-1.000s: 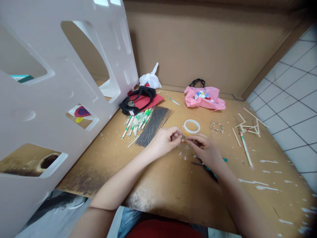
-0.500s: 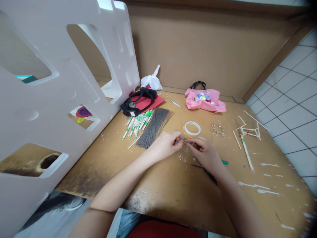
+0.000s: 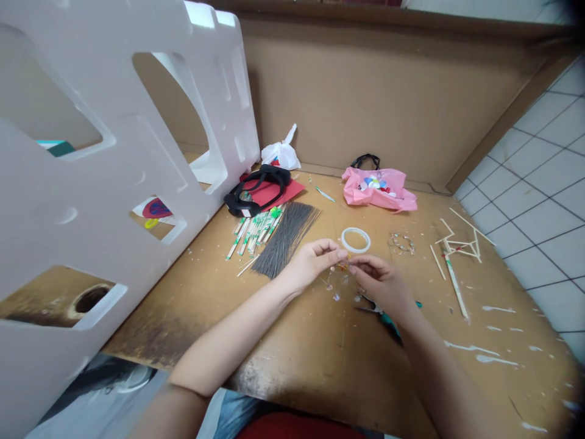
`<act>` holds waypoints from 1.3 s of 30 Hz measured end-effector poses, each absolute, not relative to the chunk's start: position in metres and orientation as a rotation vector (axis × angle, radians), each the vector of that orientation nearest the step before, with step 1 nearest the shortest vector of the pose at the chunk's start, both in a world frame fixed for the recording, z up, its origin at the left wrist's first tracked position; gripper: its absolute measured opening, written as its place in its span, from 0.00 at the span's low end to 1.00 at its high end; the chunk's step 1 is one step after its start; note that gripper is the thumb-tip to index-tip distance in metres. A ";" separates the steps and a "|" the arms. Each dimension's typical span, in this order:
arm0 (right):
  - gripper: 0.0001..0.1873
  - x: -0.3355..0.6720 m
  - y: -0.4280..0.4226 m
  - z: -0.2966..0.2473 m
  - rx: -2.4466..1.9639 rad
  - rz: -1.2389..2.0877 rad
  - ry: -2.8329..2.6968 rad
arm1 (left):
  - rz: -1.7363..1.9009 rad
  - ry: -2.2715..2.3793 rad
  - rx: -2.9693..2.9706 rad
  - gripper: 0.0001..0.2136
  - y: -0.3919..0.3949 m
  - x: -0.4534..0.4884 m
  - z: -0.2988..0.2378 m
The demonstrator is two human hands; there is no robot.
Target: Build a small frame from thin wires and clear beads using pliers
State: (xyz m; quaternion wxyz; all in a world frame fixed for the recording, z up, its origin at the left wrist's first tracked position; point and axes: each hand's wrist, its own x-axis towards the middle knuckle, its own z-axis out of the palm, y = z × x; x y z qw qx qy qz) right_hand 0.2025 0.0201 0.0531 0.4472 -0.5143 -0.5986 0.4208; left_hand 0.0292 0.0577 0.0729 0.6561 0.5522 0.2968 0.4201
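My left hand (image 3: 320, 259) is closed in a pinch on a beaded string (image 3: 337, 297) with clear beads and a small orange-yellow part near the fingertips. From the other side, my right hand (image 3: 381, 280) pinches the same piece, its fingertips almost meeting the left ones. Several clear beads dangle below the fingers on a thin line. Partly covered by my right wrist, a teal-handled cutting tool (image 3: 387, 319) lies on the table. Just beyond the hands is a white roll of tape (image 3: 356, 230).
Left of my hands lie grey wire stems (image 3: 286, 238) and wrapped chopsticks (image 3: 256, 228). A black headset strap (image 3: 258, 183) rests on red paper. Behind are a pink bag (image 3: 379, 198) and a white bag (image 3: 281, 155). A bead bracelet (image 3: 402, 244) and stick frame (image 3: 461, 247) lie right. A white plastic panel (image 3: 114, 177) stands left.
My left hand has turned, its thumb now stretched toward the right fingertips. The dangling beads have shifted and show more clearly below the hands. The view has tilted slightly.
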 end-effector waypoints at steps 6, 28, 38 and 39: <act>0.12 0.202 0.022 0.056 -1.192 1.206 -1.341 | 1.013 0.501 0.881 0.12 0.054 0.039 0.067; 0.31 0.300 -0.019 0.007 -1.723 0.364 -2.167 | 0.979 0.470 0.923 0.12 0.054 0.035 0.065; 0.33 0.318 -0.050 -0.009 -1.807 -0.082 -2.640 | 0.913 0.255 0.673 0.08 0.053 0.033 0.069; 0.29 0.313 -0.048 -0.008 -1.835 -0.123 -2.665 | 0.897 0.213 0.603 0.07 0.053 0.032 0.071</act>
